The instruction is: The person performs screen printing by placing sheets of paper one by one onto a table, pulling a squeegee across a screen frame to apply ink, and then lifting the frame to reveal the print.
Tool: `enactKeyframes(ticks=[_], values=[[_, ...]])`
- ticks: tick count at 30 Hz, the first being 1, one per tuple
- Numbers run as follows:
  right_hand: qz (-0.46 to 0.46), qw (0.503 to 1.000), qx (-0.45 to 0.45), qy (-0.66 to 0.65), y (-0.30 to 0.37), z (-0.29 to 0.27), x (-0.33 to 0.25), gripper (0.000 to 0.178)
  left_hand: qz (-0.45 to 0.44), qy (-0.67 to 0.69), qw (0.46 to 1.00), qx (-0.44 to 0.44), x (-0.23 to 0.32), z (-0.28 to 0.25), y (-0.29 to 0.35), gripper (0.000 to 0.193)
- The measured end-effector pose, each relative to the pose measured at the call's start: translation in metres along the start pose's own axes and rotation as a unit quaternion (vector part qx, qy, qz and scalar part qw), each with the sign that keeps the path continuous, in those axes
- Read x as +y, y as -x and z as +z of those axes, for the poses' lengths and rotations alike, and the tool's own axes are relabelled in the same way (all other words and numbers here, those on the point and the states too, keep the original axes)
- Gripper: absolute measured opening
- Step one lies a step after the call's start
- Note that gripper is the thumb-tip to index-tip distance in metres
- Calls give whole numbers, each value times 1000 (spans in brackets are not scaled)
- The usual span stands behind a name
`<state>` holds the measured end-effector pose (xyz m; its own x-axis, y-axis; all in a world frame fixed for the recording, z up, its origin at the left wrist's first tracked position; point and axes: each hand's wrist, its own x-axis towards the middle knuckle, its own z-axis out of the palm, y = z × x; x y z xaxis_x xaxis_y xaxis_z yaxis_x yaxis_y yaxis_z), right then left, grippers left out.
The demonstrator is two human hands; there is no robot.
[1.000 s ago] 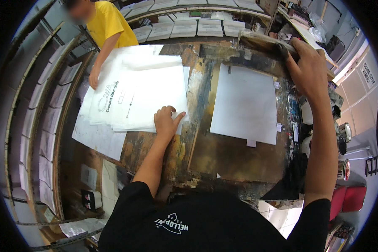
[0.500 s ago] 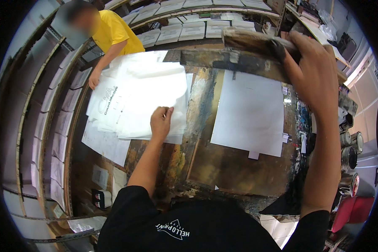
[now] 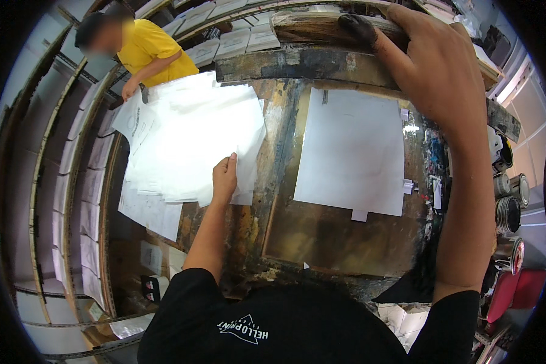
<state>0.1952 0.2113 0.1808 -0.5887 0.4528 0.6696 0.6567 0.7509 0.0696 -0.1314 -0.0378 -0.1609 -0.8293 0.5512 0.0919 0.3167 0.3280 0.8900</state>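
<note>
My left hand [image 3: 225, 177] is closed, its thumb pressed on the edge of a white sheet on top of a loose pile of white sheets [image 3: 194, 145]. My right hand [image 3: 428, 76] is raised at the far right, gripping the worn wooden frame [image 3: 315, 25]; its thumb looks black, as if inked. Below that frame a plain white sheet [image 3: 349, 151] lies flat on the stained brown board [image 3: 327, 242]. Across the pile, at the far left, a co-worker's hand [image 3: 130, 90] holds the corner of a printed sheet.
A co-worker in a yellow shirt [image 3: 151, 51] stands beyond the table's far left corner. Racks bearing white sheets [image 3: 100, 176] line the left side and the back. Several paint cans [image 3: 508, 215] stand along the right side. Small paper tabs [image 3: 359, 215] stick out by the flat sheet.
The printed sheet has moved to the left with the co-worker's hand, and the co-worker has shifted back. My right hand and the wooden frame are raised higher; my left hand stays closed by the pile.
</note>
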Motion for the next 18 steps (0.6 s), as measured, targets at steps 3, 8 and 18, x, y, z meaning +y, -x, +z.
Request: enactKeyframes(ticks=[3, 8, 18], values=[[33, 997, -65, -21, -5, -18, -15, 71, 3, 5, 1000, -10, 6, -3, 0, 52], [126, 974, -186, -36, -11, -35, -22, 69, 116, 14, 990, 80, 59, 3, -1, 46], [-49, 996, -12, -67, 16, -4, -2, 56, 329, -363, 834, -255, 64, 85, 116, 119]])
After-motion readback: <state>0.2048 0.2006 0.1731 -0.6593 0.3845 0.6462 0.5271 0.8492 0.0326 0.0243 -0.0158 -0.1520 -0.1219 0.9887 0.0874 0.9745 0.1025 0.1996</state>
